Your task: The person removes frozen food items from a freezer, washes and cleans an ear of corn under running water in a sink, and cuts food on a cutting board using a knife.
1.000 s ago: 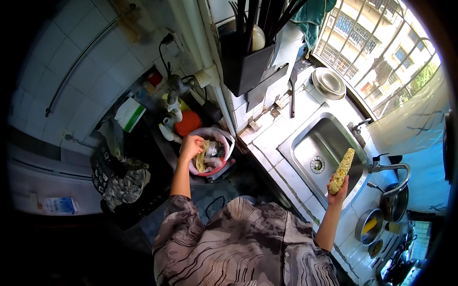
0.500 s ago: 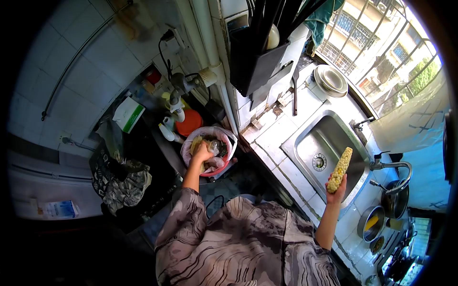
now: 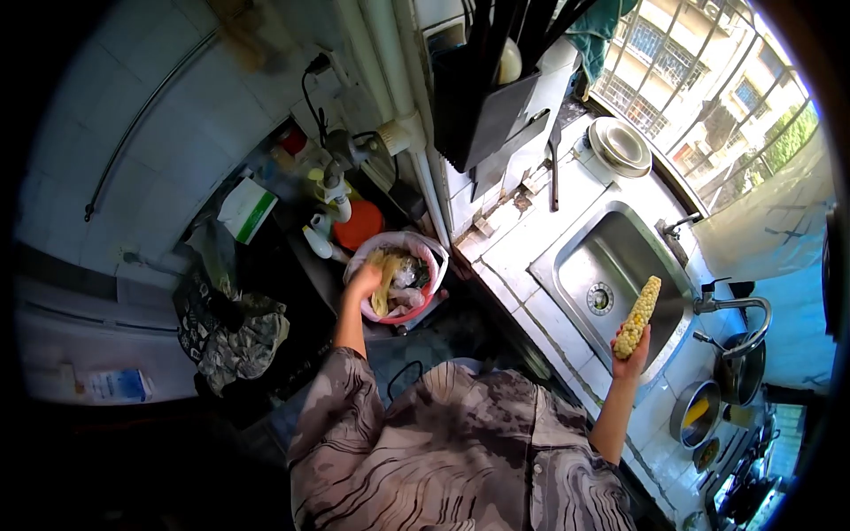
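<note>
My right hand (image 3: 630,356) is closed around the lower end of a peeled ear of corn (image 3: 638,317) with pale yellow kernels. The corn points up and away, above the sink's near right side. At the left, my left hand (image 3: 365,281) is over the near left rim of a red trash bin (image 3: 431,303) lined with a whitish bag. Its fingers are partly hidden against yellowish scraps (image 3: 384,285) inside, so I cannot make out whether they hold anything. Clear plastic and other waste (image 3: 409,288) also lie in the bin.
A steel sink (image 3: 567,257) with a faucet (image 3: 739,305) is set into the white tiled counter. A metal bowl (image 3: 695,411) holds something yellow. Stacked plates (image 3: 620,146) stand near the window. A black utensil holder (image 3: 487,115) hangs on the wall. Bottles (image 3: 320,241) stand beside the bin.
My left hand has drawn back from the middle of the bin to its left rim, uncovering more of the waste. My right hand still holds the corn; the view has shifted slightly.
</note>
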`<state>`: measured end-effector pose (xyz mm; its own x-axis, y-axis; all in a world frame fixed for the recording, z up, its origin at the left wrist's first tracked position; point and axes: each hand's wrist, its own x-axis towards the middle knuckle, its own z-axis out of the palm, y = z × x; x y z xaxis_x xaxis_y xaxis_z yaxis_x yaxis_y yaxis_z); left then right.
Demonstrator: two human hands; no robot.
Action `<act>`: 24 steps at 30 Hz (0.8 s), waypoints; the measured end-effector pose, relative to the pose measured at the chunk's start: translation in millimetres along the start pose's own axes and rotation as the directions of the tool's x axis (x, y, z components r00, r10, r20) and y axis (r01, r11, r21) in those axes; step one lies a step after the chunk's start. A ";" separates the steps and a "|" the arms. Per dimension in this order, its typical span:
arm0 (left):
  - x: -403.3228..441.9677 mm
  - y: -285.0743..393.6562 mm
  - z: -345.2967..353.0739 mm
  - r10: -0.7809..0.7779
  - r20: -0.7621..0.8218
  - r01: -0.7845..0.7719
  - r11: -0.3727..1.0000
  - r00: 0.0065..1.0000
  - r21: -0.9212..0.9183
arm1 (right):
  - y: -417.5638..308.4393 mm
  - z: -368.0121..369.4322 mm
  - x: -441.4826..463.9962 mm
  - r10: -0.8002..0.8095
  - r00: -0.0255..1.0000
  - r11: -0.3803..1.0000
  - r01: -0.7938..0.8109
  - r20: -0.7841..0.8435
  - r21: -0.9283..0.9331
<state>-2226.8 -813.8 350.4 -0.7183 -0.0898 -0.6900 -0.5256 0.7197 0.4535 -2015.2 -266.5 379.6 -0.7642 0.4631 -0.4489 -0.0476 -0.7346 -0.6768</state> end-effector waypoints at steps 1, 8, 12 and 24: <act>17.3 -19.7 8.6 0.205 -0.122 -0.163 0.945 0.971 0.284 | -0.2 0.3 0.8 -0.011 1.000 1.000 0.011 0.000 0.008; 1.9 -27.2 -2.7 0.119 -0.168 -0.167 0.936 0.979 -0.311 | -6.9 1.5 -5.3 -0.012 1.000 0.998 0.011 -0.014 -0.058; -2.3 -17.3 -3.5 0.035 -0.192 -0.109 0.916 0.981 -0.387 | -6.9 -1.3 -3.4 -0.006 1.000 0.999 0.005 -0.016 -0.052; -23.3 4.5 21.6 0.644 -0.413 -0.530 0.764 0.644 0.367 | -10.9 -20.6 -7.2 0.022 0.983 0.982 -0.056 0.181 0.183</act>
<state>-2202.6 -793.5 356.3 -0.9892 0.1219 0.0809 0.1461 0.8508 0.5048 -1995.9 -251.6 378.2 -0.8691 0.3492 -0.3503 -0.1218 -0.8375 -0.5328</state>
